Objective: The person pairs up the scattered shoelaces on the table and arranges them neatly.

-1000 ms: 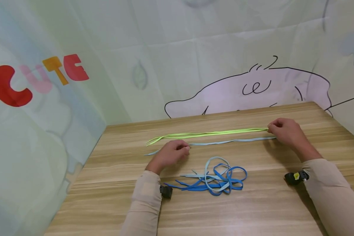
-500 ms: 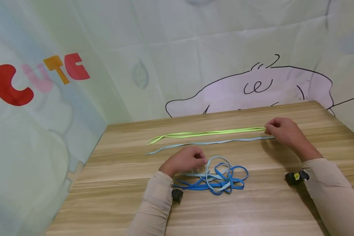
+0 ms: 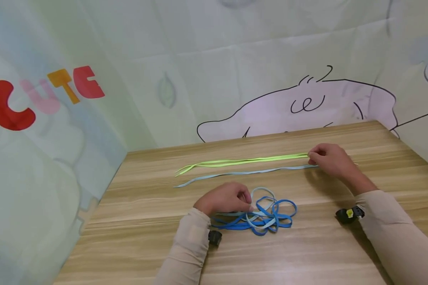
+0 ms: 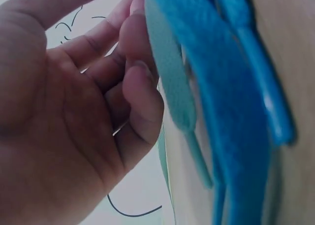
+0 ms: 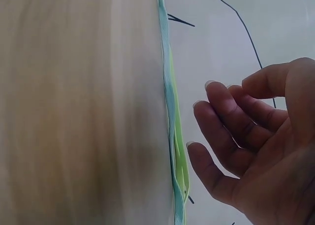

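Backdrop cloth (image 3: 185,59) with the coloured letters "CUTE" and a line-drawn pink figure fills most of the head view. Below it spreads the wood-grained table (image 3: 289,253), and two beige sleeves, right (image 3: 396,229) and left (image 3: 189,241), reach in over it.

From the head, the right hand (image 3: 331,158) seems to meet the laces near their right ends, its fingers covering part of them; the right wrist view shows those fingers bent loosely and slightly spread, holding nothing, with a strip of backdrop between them and the laces. The left hand (image 3: 226,198) is at the left side of a tangle of blue laces (image 3: 271,217). Its wrist view shows curled fingers right beside the flat bands, but the foremost fingertips run to the top edge, so whether they pinch a lace I cannot tell.

Beyond the tangle, the green laces (image 3: 256,160) lie stretched across the table, with one straight light blue lace (image 3: 249,172) near them, on the person's side.

Black devices sit at the wrists, left (image 3: 214,238) and right (image 3: 346,215). Smallest are the hard lace tips, one dark blue (image 4: 278,112) and one pale teal (image 4: 199,158), clear only from the left wrist.
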A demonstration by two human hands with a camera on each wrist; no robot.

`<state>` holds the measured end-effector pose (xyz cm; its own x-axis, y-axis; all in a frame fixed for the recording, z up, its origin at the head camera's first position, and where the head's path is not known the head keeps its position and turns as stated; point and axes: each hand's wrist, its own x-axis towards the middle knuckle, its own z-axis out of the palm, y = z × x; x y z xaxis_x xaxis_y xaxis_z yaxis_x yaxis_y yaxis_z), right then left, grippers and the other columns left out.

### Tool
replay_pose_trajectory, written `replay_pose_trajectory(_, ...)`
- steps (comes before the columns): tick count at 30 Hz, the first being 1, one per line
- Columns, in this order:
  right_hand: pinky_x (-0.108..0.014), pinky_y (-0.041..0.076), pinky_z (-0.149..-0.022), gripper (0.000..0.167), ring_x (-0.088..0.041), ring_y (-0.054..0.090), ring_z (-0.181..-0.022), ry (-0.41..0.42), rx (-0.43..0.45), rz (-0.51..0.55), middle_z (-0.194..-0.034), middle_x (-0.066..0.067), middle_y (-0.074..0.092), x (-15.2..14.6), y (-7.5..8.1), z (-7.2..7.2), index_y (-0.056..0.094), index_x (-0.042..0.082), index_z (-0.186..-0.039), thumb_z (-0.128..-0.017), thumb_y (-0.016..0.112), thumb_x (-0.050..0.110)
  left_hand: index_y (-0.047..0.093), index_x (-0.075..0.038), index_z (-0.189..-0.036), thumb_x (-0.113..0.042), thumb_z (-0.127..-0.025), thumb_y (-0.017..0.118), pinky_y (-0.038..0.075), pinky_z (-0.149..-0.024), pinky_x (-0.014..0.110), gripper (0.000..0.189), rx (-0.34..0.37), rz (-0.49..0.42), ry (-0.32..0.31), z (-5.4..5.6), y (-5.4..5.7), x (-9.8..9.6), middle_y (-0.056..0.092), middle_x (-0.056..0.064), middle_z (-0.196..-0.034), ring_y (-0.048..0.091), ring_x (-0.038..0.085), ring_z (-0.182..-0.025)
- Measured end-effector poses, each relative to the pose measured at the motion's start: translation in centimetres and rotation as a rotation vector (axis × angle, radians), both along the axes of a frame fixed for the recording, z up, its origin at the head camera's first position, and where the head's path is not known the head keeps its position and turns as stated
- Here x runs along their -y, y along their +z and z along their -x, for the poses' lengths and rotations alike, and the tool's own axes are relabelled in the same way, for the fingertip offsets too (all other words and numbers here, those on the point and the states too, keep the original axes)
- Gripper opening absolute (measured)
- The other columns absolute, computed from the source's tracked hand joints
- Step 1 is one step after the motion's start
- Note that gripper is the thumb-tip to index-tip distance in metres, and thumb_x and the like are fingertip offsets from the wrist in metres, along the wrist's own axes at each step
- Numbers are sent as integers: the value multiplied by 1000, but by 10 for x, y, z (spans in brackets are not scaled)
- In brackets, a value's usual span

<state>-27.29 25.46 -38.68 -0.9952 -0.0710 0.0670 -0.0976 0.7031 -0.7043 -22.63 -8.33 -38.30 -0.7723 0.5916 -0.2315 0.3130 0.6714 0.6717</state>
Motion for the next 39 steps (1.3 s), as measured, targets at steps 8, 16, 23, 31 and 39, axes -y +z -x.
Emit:
replay_pose_trajectory(8, -36, 44, -72, 29, -27, 59, -90, 61, -12, -34, -95, -10, 72, 7, 0, -2, 66, -2, -108, -103, 54, 24, 68, -11, -98, -11, -89, 74, 49, -70, 26, 11, -1, -9, -5, -1, 1, 1, 66, -3, -84, 59, 10, -76)
replay_pose_trajectory(16, -35, 44, -70, 25, -25, 60, -87, 105, -31, -48, -90, -6, 72, 9, 0, -2, 67, -1, -104, -103, 55, 21, 71, -11, -109, -11, -89, 67, 45, -68, 23, 21, -15, 0, -39, 3, 2, 9, 64, -6, -83, 55, 8, -74)
replay_pose_trajectory(23, -36, 45, -72, 25, -26, 60, -88, 114, -23, -50, -90, -7, 72, 11, 1, -3, 67, -1, -105, -103, 55, 21, 76, -14, -95, -9, -90, 67, 48, -71, 26, 11, -4, -9, -42, 2, 5, 12, 68, -6, -88, 57, 10, -79)
replay_pose_trajectory(31, -41, 44, -79, 24, -29, 56, -94, 127, -39, -90, -103, -12, 68, 9, 0, -3, 69, 2, -105, -100, 59, 23, 70, -9, -92, -8, -92, 64, 45, -65, 26, 6, 54, -69, -78, 2, 4, 10, 62, -5, -81, 53, 11, -73)
replay_pose_trajectory(39, -45, 44, -83, 25, -31, 57, -96, 138, -38, -105, -106, -15, 67, 10, -3, -1, 68, 1, -108, -100, 59, 23, 64, -2, -96, -1, -92, 53, 50, -71, 28, 11, 191, -260, -129, 1, 5, 10, 68, 5, -87, 61, 13, -79)
